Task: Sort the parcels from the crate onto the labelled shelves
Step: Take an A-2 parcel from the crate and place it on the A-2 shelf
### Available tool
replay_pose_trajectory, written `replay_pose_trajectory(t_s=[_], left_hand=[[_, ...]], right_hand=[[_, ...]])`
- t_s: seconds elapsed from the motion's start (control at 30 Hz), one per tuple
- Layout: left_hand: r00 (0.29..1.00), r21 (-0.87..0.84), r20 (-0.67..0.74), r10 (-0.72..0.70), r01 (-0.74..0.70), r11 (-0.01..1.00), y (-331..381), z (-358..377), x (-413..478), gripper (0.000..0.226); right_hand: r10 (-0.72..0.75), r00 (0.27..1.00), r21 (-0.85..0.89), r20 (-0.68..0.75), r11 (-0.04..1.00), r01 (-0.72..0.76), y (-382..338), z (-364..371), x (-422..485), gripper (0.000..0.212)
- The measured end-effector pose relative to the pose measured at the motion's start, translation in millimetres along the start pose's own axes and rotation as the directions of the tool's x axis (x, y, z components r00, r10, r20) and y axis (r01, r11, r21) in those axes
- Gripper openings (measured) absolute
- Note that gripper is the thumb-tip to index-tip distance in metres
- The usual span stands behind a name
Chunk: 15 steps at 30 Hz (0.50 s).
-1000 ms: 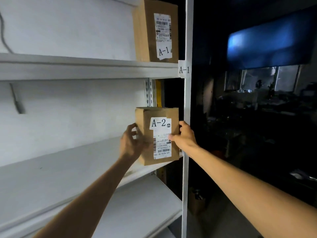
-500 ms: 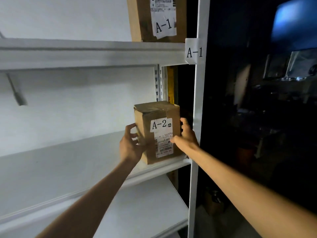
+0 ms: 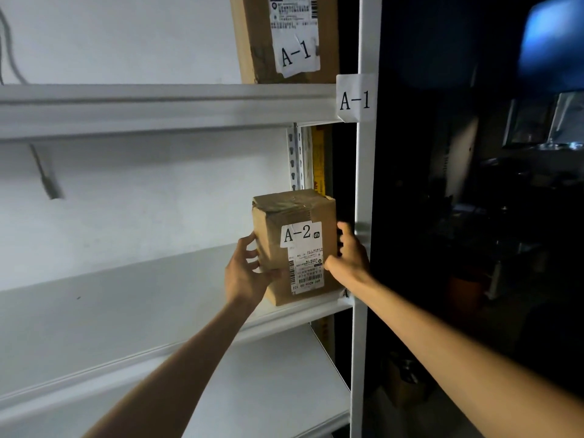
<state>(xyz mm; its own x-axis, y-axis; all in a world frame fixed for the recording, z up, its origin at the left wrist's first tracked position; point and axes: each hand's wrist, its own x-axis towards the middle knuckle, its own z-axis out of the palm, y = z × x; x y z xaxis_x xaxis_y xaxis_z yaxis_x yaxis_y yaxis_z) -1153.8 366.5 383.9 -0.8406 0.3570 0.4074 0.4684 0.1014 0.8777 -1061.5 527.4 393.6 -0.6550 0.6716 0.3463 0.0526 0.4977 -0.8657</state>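
A brown cardboard parcel labelled A-2 stands upright at the right end of the middle shelf, next to the white upright post. My left hand grips its left side with the thumb on the front. On the other side, my right hand holds the parcel's right edge, fingers curled round it. Above, a taller brown parcel labelled A-1 stands on the top shelf, beside the paper tag A-1 on the post.
A lower white shelf lies below. A white wall backs the shelves, with a grey cable end hanging at the left. To the right of the post the room is dark, with dim furniture and a cardboard box on the floor.
The A-2 parcel has gone further onto the middle shelf and now rests on it. Both hands stay on its sides. The view has moved closer and slightly left.
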Motion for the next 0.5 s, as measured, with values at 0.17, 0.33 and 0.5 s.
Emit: replay_pose_trajectory(t_s=[0.17,0.33,0.5], left_hand=[[1.000,0.044,0.015,0.018,-0.019,0.999,4,0,-2,0.095],[0.999,0.126,-0.002,-0.036,0.036,0.991,12,-2,-7,0.101],[0.994,0.376,-0.054,0.092,-0.065,0.925,18,-17,-25,0.062]], right_hand=[[0.016,0.995,-0.113,0.095,0.994,-0.005,-12,-2,-18,0.102],[-0.119,0.992,-0.293,-0.049,0.951,0.100,-25,7,-46,0.089],[-0.165,0.974,-0.377,0.156,0.901,0.213,-27,3,-56,0.057]])
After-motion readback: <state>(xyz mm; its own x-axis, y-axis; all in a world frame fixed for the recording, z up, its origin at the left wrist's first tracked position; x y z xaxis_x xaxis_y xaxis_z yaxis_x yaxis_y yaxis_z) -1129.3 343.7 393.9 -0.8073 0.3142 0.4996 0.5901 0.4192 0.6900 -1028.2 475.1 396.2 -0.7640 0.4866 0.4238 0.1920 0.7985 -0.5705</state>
